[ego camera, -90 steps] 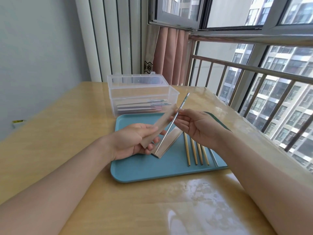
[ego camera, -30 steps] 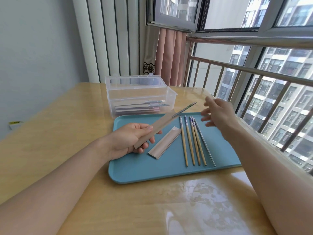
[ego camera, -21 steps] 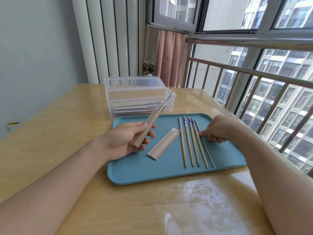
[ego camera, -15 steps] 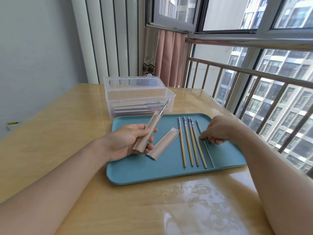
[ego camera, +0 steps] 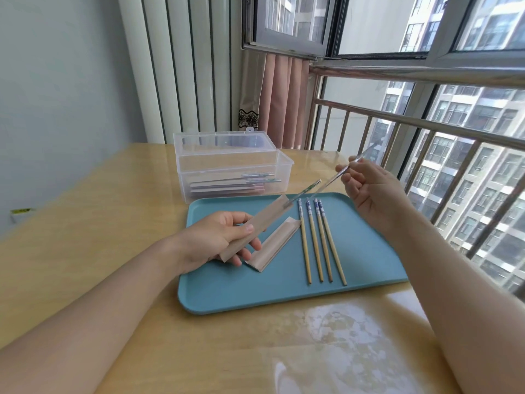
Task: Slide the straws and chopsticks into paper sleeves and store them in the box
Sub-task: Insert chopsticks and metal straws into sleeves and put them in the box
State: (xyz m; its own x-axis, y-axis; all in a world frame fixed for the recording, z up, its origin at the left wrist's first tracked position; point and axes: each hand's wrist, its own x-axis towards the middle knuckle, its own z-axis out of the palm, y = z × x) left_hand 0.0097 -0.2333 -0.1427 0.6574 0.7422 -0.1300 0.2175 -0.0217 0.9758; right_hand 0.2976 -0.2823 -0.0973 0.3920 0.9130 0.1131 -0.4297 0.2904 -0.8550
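My left hand (ego camera: 218, 240) grips a brown paper sleeve (ego camera: 261, 223) above the blue tray (ego camera: 366, 251); a metal straw tip (ego camera: 309, 186) sticks out of its top. My right hand (ego camera: 369, 189) pinches a second metal straw (ego camera: 332, 180), blurred, its lower end at the sleeve's mouth. Another paper sleeve (ego camera: 272, 245) lies flat on the tray. Several wooden chopsticks (ego camera: 318, 240) with blue patterned tops lie side by side to its right. The clear plastic box (ego camera: 235, 174) stands open behind the tray with sleeved items inside.
The tray rests on a tan wooden table (ego camera: 85, 223) with a glossy patch near the front. A metal railing (ego camera: 426, 129) and window run along the right side. A pink curtain (ego camera: 281, 100) hangs behind the box.
My right hand picked up the last metal straw from the tray's right side and lifted it to the sleeve's mouth. My left hand tilted the sleeve back toward the right.
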